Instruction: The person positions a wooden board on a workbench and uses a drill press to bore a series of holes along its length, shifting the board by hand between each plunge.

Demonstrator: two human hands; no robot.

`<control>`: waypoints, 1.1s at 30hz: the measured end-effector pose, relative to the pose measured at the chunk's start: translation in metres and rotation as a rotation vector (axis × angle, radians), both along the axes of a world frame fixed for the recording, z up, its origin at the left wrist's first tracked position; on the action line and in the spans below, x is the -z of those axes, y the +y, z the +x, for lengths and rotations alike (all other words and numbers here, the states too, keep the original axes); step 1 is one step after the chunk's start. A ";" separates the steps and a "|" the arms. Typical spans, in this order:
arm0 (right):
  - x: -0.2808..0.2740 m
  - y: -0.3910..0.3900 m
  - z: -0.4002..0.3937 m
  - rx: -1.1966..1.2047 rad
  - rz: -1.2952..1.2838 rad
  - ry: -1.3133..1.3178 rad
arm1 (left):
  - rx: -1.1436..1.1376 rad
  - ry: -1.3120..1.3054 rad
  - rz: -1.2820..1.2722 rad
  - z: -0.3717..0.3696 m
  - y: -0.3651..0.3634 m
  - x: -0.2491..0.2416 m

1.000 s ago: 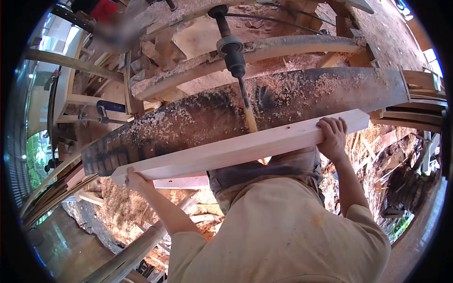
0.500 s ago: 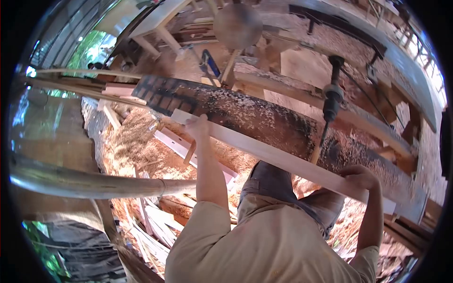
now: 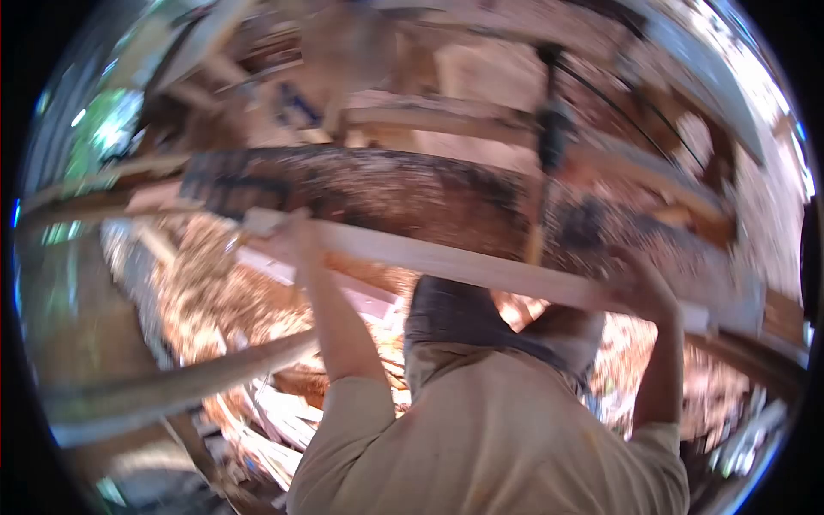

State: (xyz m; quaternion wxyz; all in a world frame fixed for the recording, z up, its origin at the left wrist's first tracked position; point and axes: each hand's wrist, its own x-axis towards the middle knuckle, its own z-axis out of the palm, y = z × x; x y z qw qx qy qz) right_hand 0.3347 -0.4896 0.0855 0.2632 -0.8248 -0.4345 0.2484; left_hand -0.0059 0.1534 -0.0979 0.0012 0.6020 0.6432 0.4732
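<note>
Frame heavily blurred; fine detail soft throughout.

Pale planed plank (image 3: 463, 262) is the landmark: long, light-coloured, running from upper left down to lower right across the middle of the view, held at chest height in front of the person's tan shirt (image 3: 489, 438).

Left hand (image 3: 298, 230) sits on the plank near its left end, arm reaching straight up from the shoulder. Fingers look wrapped over the plank's top edge (blur hides each finger, so how tightly they curl I cannot tell). Contact with the wood is plain.

Right hand (image 3: 645, 292) is on the plank near its right end, fingers bent over the far edge and closed onto the board; a short stub of plank sticks out past the hand.

Just behind the plank, lying roughly parallel to it, a big dark log (image 3: 412, 193) dusted with pale wood chips. A dark drill-like tool (image 3: 549, 137) stands upright on the log, its pale lower shaft coming down to the plank's upper edge between the two hands.

Below the plank, left of the shirt: heaps of orange sawdust (image 3: 206, 283) and a grey pole (image 3: 180, 382) slanting across the ground.
</note>
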 end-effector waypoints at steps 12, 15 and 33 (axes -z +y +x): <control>0.009 -0.021 -0.054 0.357 -0.147 -0.490 | 0.094 -0.451 -0.657 0.029 -0.069 -0.130; 0.010 -0.014 -0.046 0.349 -0.066 -0.522 | 0.033 -0.412 -0.633 0.045 -0.078 -0.142; 0.012 0.033 -0.036 0.360 -0.010 -0.468 | -0.004 -0.228 -0.753 0.046 0.030 -0.128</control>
